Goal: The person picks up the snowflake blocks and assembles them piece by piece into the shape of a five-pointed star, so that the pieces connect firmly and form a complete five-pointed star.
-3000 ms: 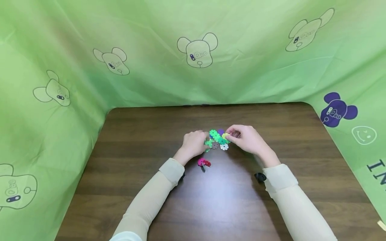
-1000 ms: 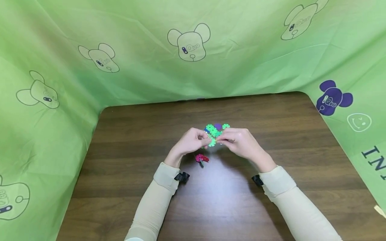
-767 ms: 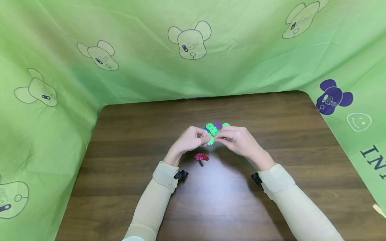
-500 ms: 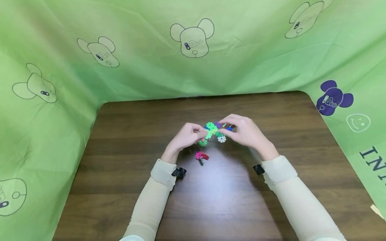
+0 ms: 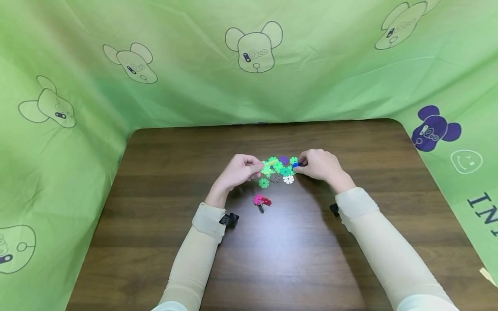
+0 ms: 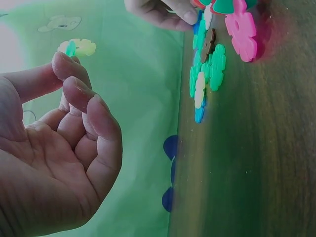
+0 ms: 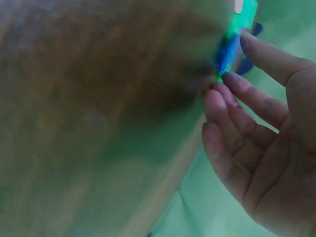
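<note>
My left hand (image 5: 238,172) pinches a pair of joined snowflake discs, a green one (image 6: 70,48) and a yellow one (image 6: 86,47), between thumb and fingertips. The left wrist view shows them raised against the green cloth. Right of it, my right hand (image 5: 320,166) has thumb and index finger on a blue snowflake disc (image 7: 227,53) at the right end of the pile. Several loose discs lie between the hands, among them a purple one (image 5: 284,160), a white one (image 5: 288,179), a brown one (image 5: 276,178) and a green one (image 5: 263,183).
Nearer the body, a small cluster of a pink disc (image 5: 258,199), a red disc (image 5: 266,201) and a dark green disc (image 5: 261,208) sits on the brown wooden table (image 5: 155,207). Green printed cloth (image 5: 186,95) hangs around the table's back and sides.
The right hand took a yellow disc, brought it to the left hand's green disc, then let go and moved right to the blue disc. The yellow disc stays joined to the green one.
</note>
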`<state>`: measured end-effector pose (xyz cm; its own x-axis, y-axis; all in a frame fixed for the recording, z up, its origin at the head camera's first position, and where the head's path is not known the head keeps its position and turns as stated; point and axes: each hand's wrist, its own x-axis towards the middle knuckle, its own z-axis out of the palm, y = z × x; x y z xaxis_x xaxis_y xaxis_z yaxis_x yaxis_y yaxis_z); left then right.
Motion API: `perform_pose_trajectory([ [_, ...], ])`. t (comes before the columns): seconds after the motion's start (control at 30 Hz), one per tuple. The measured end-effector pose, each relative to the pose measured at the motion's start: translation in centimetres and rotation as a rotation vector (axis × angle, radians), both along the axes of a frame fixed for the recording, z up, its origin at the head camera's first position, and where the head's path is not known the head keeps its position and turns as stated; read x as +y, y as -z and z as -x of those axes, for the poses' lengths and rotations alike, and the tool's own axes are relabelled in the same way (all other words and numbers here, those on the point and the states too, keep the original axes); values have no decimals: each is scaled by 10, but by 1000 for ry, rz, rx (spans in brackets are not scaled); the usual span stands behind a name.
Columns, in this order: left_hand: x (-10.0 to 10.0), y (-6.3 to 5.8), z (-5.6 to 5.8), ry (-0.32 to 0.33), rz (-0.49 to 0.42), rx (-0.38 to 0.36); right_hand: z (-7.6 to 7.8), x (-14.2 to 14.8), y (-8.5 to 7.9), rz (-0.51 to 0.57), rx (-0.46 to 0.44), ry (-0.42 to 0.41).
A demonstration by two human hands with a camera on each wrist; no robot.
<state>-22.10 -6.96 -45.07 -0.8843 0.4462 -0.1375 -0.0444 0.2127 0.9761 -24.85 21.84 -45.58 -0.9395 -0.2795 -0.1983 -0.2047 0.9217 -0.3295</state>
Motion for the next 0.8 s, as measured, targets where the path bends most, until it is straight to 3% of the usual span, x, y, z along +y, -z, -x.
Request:
perform_pose_trajectory([
  [0.17,1,0,0,-10,5,-6,-1,2,7,35,-6,12],
  [0.43,2,2,0,-23,7,-8,-5,6,16,228,-43,-4],
  [0.8,8,3,-1,-33,-4,-19,-33,-8,3,468,50,58],
])
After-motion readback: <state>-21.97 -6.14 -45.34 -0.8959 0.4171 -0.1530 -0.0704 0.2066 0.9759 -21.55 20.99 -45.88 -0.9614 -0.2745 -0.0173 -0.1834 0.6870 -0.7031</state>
